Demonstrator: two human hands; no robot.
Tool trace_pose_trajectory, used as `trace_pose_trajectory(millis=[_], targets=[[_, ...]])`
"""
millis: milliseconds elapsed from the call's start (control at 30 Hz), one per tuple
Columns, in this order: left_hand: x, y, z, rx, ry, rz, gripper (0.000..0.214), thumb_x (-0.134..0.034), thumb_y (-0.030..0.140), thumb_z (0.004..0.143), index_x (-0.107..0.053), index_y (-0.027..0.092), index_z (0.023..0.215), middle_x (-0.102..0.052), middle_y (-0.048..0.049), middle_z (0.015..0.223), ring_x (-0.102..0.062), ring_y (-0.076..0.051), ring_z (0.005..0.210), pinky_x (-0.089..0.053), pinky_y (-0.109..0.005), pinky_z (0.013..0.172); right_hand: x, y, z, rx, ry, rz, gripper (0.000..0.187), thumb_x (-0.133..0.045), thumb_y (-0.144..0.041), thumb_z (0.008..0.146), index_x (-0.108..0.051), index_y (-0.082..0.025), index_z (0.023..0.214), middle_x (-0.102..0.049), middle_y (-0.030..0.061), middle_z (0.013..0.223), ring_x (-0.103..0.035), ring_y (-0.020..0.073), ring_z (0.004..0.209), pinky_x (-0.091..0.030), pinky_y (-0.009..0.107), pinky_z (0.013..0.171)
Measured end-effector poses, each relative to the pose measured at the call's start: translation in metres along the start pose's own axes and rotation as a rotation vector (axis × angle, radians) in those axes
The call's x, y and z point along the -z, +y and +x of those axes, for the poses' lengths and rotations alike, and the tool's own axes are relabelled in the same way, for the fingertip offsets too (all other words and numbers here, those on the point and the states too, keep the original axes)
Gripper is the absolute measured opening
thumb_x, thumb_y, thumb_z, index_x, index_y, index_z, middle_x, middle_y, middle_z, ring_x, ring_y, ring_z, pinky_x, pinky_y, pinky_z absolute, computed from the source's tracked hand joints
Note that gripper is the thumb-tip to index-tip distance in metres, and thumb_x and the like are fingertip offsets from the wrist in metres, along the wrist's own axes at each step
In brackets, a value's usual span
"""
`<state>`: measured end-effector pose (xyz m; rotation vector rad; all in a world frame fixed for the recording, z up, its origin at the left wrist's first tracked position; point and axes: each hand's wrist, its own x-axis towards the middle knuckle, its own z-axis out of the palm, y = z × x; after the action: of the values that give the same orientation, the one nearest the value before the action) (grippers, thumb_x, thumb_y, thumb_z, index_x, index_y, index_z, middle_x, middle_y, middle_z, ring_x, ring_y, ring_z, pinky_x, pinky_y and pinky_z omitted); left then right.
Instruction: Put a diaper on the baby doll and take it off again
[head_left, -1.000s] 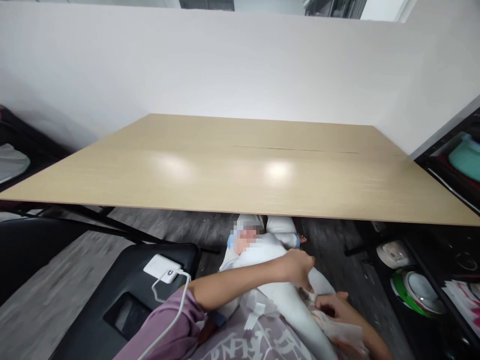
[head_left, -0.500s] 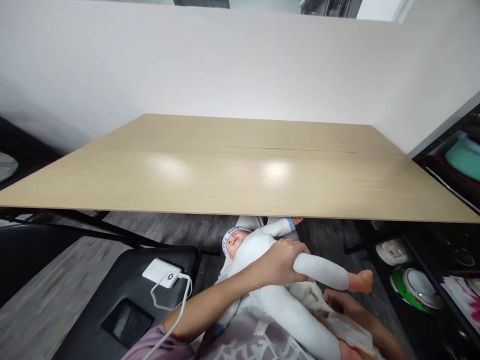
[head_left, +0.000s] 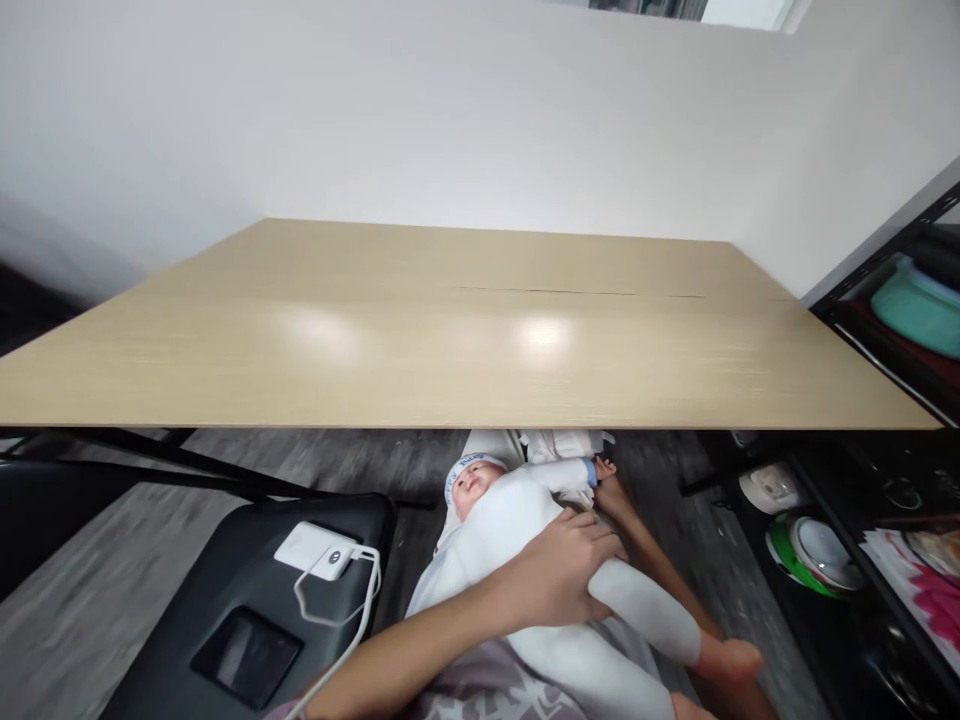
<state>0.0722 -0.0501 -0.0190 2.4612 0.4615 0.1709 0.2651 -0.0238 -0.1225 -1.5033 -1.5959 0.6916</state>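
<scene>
A baby doll (head_left: 504, 510) in a white suit and a printed cap lies on its back across my lap, head toward the table and legs toward the lower right. My left hand (head_left: 571, 568) is closed around the doll's hip and upper thigh. Reaching past the doll's far side, my right hand (head_left: 615, 497) is beside the doll's small hand, by a whitish bundle of cloth (head_left: 562, 445) at the table's front edge. Its fingers are mostly hidden behind the doll's arm, so whether they hold the bundle cannot be seen.
A wooden table (head_left: 450, 350) spans the front, against a white wall. On the black chair (head_left: 172, 600) at left are a white power bank (head_left: 315, 550) with a cable and a dark phone (head_left: 247, 655). A black shelf (head_left: 840, 500) with containers stands at right.
My right hand has moved from the pale cloth by the doll's legs up and forward to beside the doll's hand. A whitish bundle now shows there. My left hand stays on the doll.
</scene>
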Motion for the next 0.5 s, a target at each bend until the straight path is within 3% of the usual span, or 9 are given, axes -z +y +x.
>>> trace_pose_trajectory(millis=[133,233,367,500], targets=[[-0.003,-0.001,0.002,0.029,-0.06,-0.06,0.048,-0.078,0.046,0.083,-0.069,0.026,0.125,-0.078,-0.0079,0.121,-0.071,-0.032,0.113,-0.05,-0.042,0.102,-0.014,0.022,0.002,-0.047,0.06,-0.039,0.028,-0.071,-0.048,0.101,-0.068,-0.021,0.096,-0.071,0.0032,0.094,-0.069,0.0198,0.084,-0.06,0.035,0.076],[-0.004,-0.001,0.003,0.014,-0.053,-0.05,0.045,-0.078,0.045,0.084,-0.07,0.026,0.124,-0.078,-0.0089,0.118,-0.071,-0.033,0.111,-0.049,-0.044,0.1,-0.016,0.032,-0.006,-0.064,0.095,-0.071,0.026,-0.068,-0.049,0.092,-0.059,-0.027,0.082,-0.067,0.003,0.085,-0.067,0.0256,0.081,-0.057,0.037,0.068],[-0.007,0.0,0.004,0.017,-0.05,-0.037,0.046,-0.082,0.045,0.082,-0.07,0.027,0.122,-0.079,-0.0091,0.116,-0.072,-0.034,0.11,-0.049,-0.044,0.097,-0.014,0.041,-0.011,-0.094,0.152,-0.152,0.017,-0.059,-0.043,0.091,-0.058,-0.028,0.085,-0.064,0.0048,0.089,-0.065,0.0267,0.084,-0.054,0.037,0.068],[-0.007,0.0,0.003,0.034,-0.072,-0.015,0.049,-0.083,0.049,0.082,-0.07,0.025,0.123,-0.078,-0.0091,0.118,-0.071,-0.033,0.111,-0.048,-0.043,0.094,-0.014,0.039,0.003,-0.054,0.118,-0.234,0.021,-0.059,-0.041,0.106,-0.067,-0.022,0.107,-0.069,0.0084,0.11,-0.066,0.0227,0.096,-0.059,0.039,0.083]])
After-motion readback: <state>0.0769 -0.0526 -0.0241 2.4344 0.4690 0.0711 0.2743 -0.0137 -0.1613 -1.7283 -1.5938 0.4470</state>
